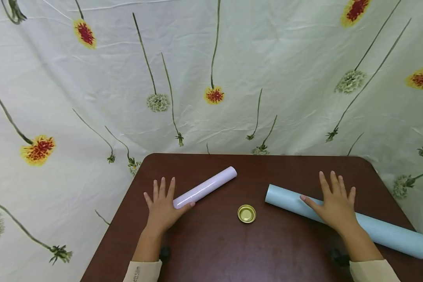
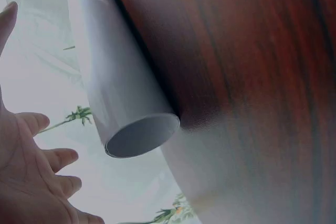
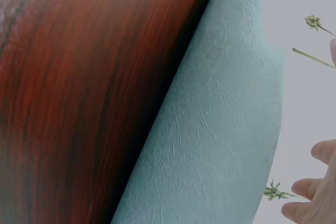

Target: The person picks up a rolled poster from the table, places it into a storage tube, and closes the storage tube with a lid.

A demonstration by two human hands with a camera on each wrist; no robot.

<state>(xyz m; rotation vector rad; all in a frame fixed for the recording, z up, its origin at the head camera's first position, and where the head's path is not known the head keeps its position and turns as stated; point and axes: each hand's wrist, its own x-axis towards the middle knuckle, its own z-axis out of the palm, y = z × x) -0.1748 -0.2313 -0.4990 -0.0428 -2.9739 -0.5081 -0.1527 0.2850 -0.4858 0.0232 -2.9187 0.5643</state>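
— What do you have on the left?

— My left hand (image 1: 162, 207) lies flat on the brown tabletop (image 1: 211, 250), fingers straight and spread. The near end of the lilac roll (image 1: 205, 187) touches its thumb side; nothing is gripped.

— And the right?

— My right hand (image 1: 333, 205) rests open on the pale blue roll (image 1: 384, 231), fingers stretched, pressing on top without curling round it. That roll lies slantwise toward the tabletop's right edge.

— Anything between them?

— A small gold lid (image 1: 246, 214), apart from both rolls. A flowered cloth (image 1: 91, 98) hangs behind.
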